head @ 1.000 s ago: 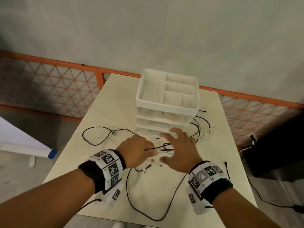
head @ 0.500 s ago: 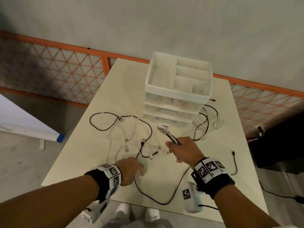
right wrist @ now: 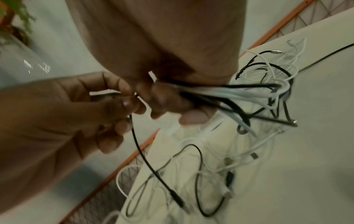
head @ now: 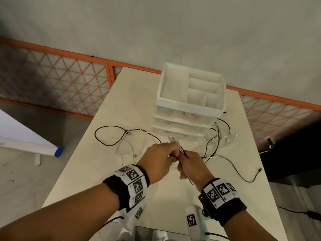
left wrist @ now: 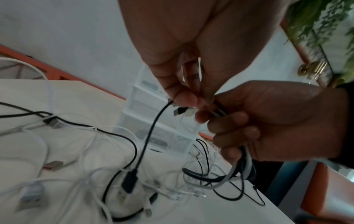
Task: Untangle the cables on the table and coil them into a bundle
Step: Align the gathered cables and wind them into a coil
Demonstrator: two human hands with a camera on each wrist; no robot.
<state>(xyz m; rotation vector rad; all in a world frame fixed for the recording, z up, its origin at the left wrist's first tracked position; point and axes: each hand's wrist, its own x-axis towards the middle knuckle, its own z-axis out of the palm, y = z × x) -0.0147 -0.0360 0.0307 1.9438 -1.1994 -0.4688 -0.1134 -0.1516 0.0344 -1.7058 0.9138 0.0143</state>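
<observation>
Pale cream bench [head: 97, 150] against a grey wall, orange lattice railing [head: 57, 87] behind. Close together above the middle of it: left hand [head: 159, 160], fingers [left wrist: 184, 99] pinching a thin black cable [left wrist: 151, 136] just behind its plug, and right hand [head: 192, 165], fist wrapped round a gathered bunch of black and white cable strands [right wrist: 239, 92] with plug ends poking out beyond the knuckles. Hanging from both hands into a loose tangle of thin black and white cables [head: 132, 136] spread over the bench, more looped beside a white plastic drawer organiser [head: 189, 101] with an open divided top tray. Light, limp, smooth stuff by the look of it, likely to slide through a slack grip and to snag at crossings. Best taken just behind a plug, where the moulded end gives a stop, then drawn free strand by strand rather than yanked. Untangling barely begun; no coil formed yet.
</observation>
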